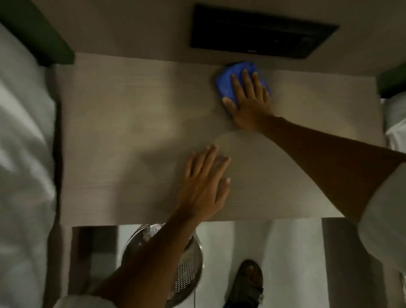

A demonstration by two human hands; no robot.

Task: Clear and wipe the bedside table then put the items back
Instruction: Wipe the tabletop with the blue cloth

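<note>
The bedside table [123, 125] is a pale wood-grain top filling the middle of the view, with nothing standing on it. A blue cloth [226, 85] lies at its far right, close to the wall. My right hand [247, 100] presses flat on the cloth, fingers spread over it. My left hand [205, 185] rests flat on the tabletop near the front edge, fingers apart, holding nothing.
A black panel [260, 30] is set in the wall just behind the cloth. White bedding [12, 155] flanks the table on the left and more [403, 118] on the right. Below the front edge stand a metal mesh bin [188, 268] and my shoe [248, 287] on the floor.
</note>
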